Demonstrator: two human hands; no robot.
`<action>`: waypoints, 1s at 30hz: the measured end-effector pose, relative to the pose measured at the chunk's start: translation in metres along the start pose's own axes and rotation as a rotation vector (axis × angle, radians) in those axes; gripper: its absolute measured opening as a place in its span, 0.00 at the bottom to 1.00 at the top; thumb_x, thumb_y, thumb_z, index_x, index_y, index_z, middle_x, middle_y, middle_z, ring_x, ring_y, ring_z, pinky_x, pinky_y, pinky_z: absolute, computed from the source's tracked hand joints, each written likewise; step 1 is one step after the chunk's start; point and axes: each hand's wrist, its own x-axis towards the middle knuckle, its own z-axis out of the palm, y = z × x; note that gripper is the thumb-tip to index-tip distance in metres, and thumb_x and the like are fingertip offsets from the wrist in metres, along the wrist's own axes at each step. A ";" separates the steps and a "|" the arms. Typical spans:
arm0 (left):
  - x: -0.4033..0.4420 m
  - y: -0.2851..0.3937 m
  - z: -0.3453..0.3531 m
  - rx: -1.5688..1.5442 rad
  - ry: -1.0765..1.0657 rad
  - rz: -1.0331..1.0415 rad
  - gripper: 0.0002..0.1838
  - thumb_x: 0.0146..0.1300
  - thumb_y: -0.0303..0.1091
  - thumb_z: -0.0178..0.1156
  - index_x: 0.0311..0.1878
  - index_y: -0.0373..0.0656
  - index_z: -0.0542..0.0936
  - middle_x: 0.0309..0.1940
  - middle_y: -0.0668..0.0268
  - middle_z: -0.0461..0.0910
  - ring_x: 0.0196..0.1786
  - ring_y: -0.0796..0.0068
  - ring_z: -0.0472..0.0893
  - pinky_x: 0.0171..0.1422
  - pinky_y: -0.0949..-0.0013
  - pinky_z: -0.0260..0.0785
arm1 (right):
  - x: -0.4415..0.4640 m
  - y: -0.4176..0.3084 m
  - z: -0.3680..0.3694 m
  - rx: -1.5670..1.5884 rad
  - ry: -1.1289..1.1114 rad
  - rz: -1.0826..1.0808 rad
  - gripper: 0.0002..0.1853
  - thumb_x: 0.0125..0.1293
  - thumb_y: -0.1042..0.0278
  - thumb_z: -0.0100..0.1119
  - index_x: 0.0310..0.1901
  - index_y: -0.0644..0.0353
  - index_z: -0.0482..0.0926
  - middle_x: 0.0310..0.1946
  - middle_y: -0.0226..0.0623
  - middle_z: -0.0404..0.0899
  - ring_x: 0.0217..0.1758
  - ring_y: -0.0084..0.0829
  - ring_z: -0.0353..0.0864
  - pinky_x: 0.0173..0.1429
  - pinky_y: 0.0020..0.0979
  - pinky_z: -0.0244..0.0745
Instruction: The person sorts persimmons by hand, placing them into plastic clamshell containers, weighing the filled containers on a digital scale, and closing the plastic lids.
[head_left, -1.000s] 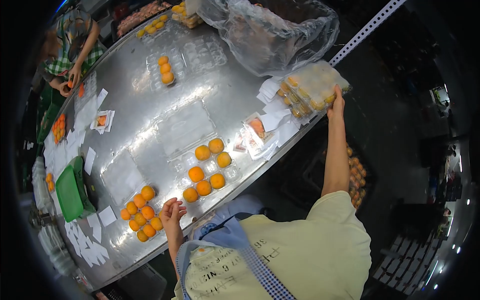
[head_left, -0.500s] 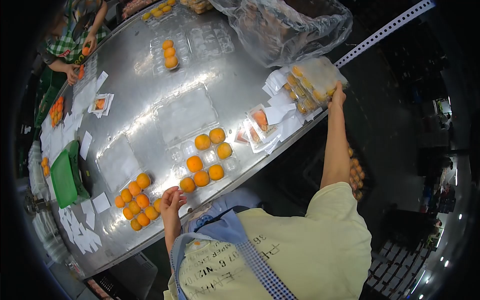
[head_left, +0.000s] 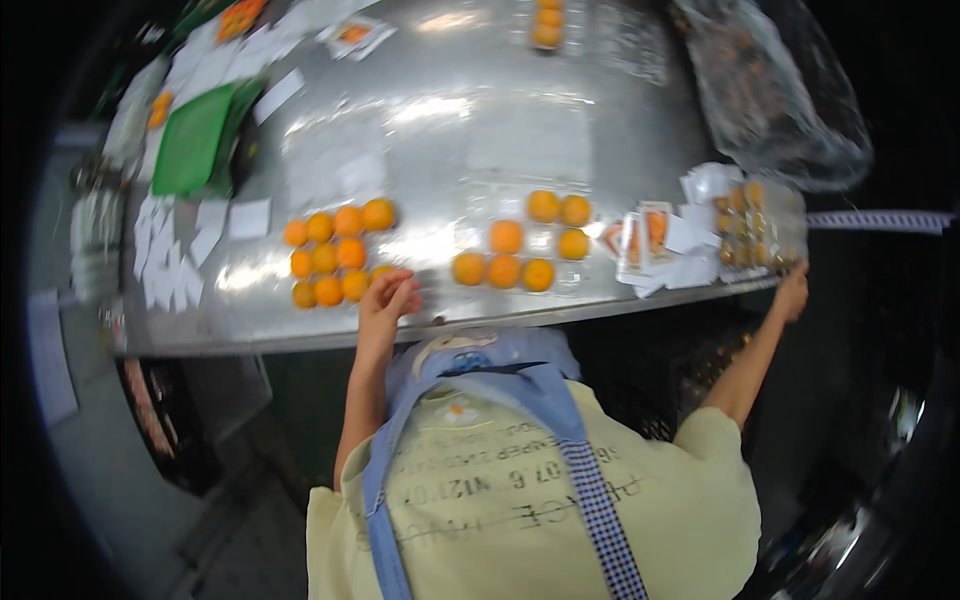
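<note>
My left hand [head_left: 390,298] is beside the right end of a clear clamshell tray of round orange fruits [head_left: 323,258], fingers loosely curled and apart, holding nothing I can see. To its right lies an open clear tray [head_left: 530,185], its cells partly filled with orange fruits [head_left: 505,238]. At the table's right edge my right hand [head_left: 792,292] grips the near corner of a clear clamshell pack [head_left: 780,225] of yellow-orange fruits. Motion blur softens its fingers. Picture labels [head_left: 655,228] and white slips [head_left: 690,240] lie left of that pack.
A large clear plastic bag [head_left: 785,90] stands at the back right. A green tray [head_left: 193,140] and scattered paper slips [head_left: 165,260] lie at the left. Another tray with orange fruits [head_left: 547,25] is farther back on the metal table [head_left: 420,120]. Crates stand below the table edge.
The view has turned and shifted, so the table edge now runs nearly level and the co-worker is out of view. My right hand stays at the pack's corner; my left is closer to the left tray.
</note>
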 end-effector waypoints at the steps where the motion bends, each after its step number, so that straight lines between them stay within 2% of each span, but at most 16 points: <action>1: -0.003 0.000 -0.007 -0.022 0.043 0.007 0.13 0.68 0.35 0.58 0.51 0.40 0.76 0.41 0.64 0.81 0.38 0.78 0.80 0.43 0.75 0.73 | -0.023 0.000 -0.002 0.069 0.066 -0.093 0.40 0.66 0.29 0.34 0.47 0.61 0.82 0.41 0.46 0.83 0.47 0.48 0.81 0.49 0.49 0.72; 2: -0.006 0.000 -0.015 -0.042 0.080 0.011 0.13 0.68 0.35 0.57 0.51 0.40 0.76 0.41 0.65 0.81 0.38 0.79 0.80 0.43 0.75 0.73 | -0.039 0.000 -0.001 0.140 0.132 -0.180 0.35 0.68 0.33 0.39 0.45 0.62 0.82 0.37 0.44 0.84 0.41 0.44 0.83 0.43 0.44 0.75; 5: -0.014 -0.006 -0.046 -0.114 0.204 0.009 0.12 0.68 0.35 0.57 0.51 0.40 0.76 0.40 0.65 0.79 0.38 0.79 0.79 0.43 0.75 0.74 | -0.074 0.013 0.049 0.541 0.012 -0.406 0.22 0.71 0.49 0.50 0.43 0.64 0.80 0.27 0.36 0.82 0.30 0.30 0.79 0.35 0.32 0.73; 6: -0.016 -0.007 -0.056 -0.135 0.240 0.008 0.12 0.68 0.35 0.57 0.51 0.40 0.76 0.40 0.66 0.79 0.38 0.78 0.79 0.43 0.75 0.74 | -0.135 -0.030 0.025 0.644 0.036 -0.375 0.10 0.65 0.66 0.60 0.32 0.65 0.82 0.29 0.47 0.83 0.31 0.45 0.82 0.43 0.41 0.77; 7: -0.019 -0.007 -0.065 -0.154 0.275 0.010 0.12 0.69 0.35 0.56 0.51 0.40 0.76 0.39 0.66 0.79 0.38 0.79 0.79 0.42 0.75 0.74 | -0.141 -0.018 0.057 0.728 -0.113 -0.539 0.12 0.70 0.63 0.55 0.43 0.65 0.79 0.25 0.31 0.78 0.27 0.21 0.73 0.32 0.24 0.69; 9: -0.023 -0.009 -0.086 -0.169 0.328 0.028 0.12 0.69 0.35 0.56 0.50 0.40 0.76 0.39 0.65 0.79 0.37 0.79 0.79 0.41 0.75 0.74 | -0.200 -0.048 0.064 0.748 -0.211 -0.734 0.11 0.70 0.65 0.55 0.44 0.65 0.79 0.29 0.31 0.79 0.27 0.21 0.73 0.33 0.25 0.70; 10: -0.024 -0.010 -0.096 -0.174 0.349 0.037 0.12 0.69 0.35 0.56 0.50 0.40 0.77 0.39 0.65 0.79 0.37 0.79 0.79 0.41 0.75 0.74 | -0.233 -0.064 0.057 0.659 -0.286 -0.760 0.11 0.70 0.66 0.54 0.45 0.64 0.80 0.33 0.32 0.79 0.31 0.19 0.75 0.37 0.24 0.73; 12: -0.026 -0.008 -0.115 -0.172 0.398 0.059 0.11 0.68 0.34 0.57 0.49 0.39 0.77 0.38 0.65 0.79 0.36 0.79 0.79 0.41 0.76 0.74 | -0.291 -0.094 0.052 0.798 -0.444 -0.841 0.08 0.68 0.70 0.56 0.43 0.63 0.81 0.29 0.32 0.80 0.31 0.21 0.76 0.35 0.25 0.72; 13: -0.025 -0.011 -0.126 -0.172 0.427 0.073 0.11 0.68 0.34 0.57 0.49 0.39 0.77 0.38 0.65 0.79 0.36 0.79 0.79 0.40 0.76 0.74 | -0.317 -0.107 0.049 0.769 -0.516 -0.876 0.07 0.66 0.72 0.58 0.42 0.63 0.81 0.27 0.32 0.80 0.28 0.20 0.77 0.32 0.24 0.71; 15: -0.022 -0.013 -0.146 -0.177 0.497 0.076 0.10 0.68 0.33 0.58 0.49 0.40 0.77 0.39 0.66 0.79 0.36 0.80 0.79 0.40 0.77 0.73 | -0.367 -0.134 0.040 0.769 -0.464 -1.088 0.05 0.62 0.73 0.61 0.38 0.63 0.82 0.24 0.36 0.82 0.23 0.23 0.78 0.27 0.24 0.71; 17: -0.021 -0.013 -0.165 -0.176 0.509 0.106 0.10 0.67 0.33 0.58 0.49 0.40 0.77 0.39 0.66 0.79 0.36 0.80 0.79 0.40 0.77 0.73 | -0.409 -0.155 0.021 0.786 -0.515 -1.201 0.05 0.62 0.72 0.62 0.37 0.63 0.82 0.24 0.38 0.81 0.22 0.25 0.79 0.27 0.25 0.71; 19: -0.018 -0.011 -0.182 -0.152 0.532 0.112 0.11 0.67 0.33 0.58 0.50 0.41 0.77 0.40 0.66 0.79 0.37 0.80 0.78 0.41 0.77 0.73 | -0.430 -0.161 0.022 0.782 -0.538 -1.233 0.05 0.63 0.72 0.62 0.38 0.64 0.82 0.22 0.35 0.80 0.22 0.23 0.77 0.28 0.23 0.71; 20: -0.017 -0.009 -0.188 -0.150 0.559 0.105 0.11 0.67 0.31 0.58 0.50 0.38 0.77 0.39 0.65 0.79 0.36 0.81 0.77 0.40 0.78 0.73 | -0.431 -0.161 0.022 0.772 -0.544 -1.246 0.05 0.63 0.72 0.62 0.38 0.64 0.82 0.21 0.34 0.79 0.22 0.22 0.76 0.28 0.22 0.70; 23: -0.007 -0.021 -0.217 -0.135 0.550 0.094 0.12 0.67 0.31 0.58 0.51 0.38 0.77 0.40 0.65 0.79 0.37 0.81 0.77 0.40 0.79 0.72 | -0.425 -0.155 0.022 0.713 -0.473 -1.006 0.05 0.62 0.70 0.62 0.36 0.62 0.82 0.23 0.37 0.81 0.22 0.25 0.79 0.27 0.25 0.71; 26: 0.008 -0.023 -0.234 -0.119 0.507 0.079 0.12 0.68 0.32 0.57 0.52 0.39 0.77 0.41 0.65 0.79 0.37 0.81 0.77 0.41 0.78 0.72 | -0.413 -0.144 0.024 0.712 -0.469 -0.851 0.06 0.63 0.69 0.61 0.37 0.61 0.82 0.23 0.36 0.81 0.22 0.25 0.79 0.28 0.26 0.71; 30: 0.035 -0.018 -0.240 -0.068 0.444 0.049 0.14 0.68 0.35 0.58 0.54 0.39 0.76 0.43 0.65 0.79 0.39 0.80 0.78 0.43 0.77 0.73 | -0.421 -0.136 0.017 0.630 -0.523 -0.809 0.08 0.64 0.67 0.61 0.40 0.61 0.82 0.24 0.35 0.81 0.23 0.24 0.79 0.29 0.26 0.72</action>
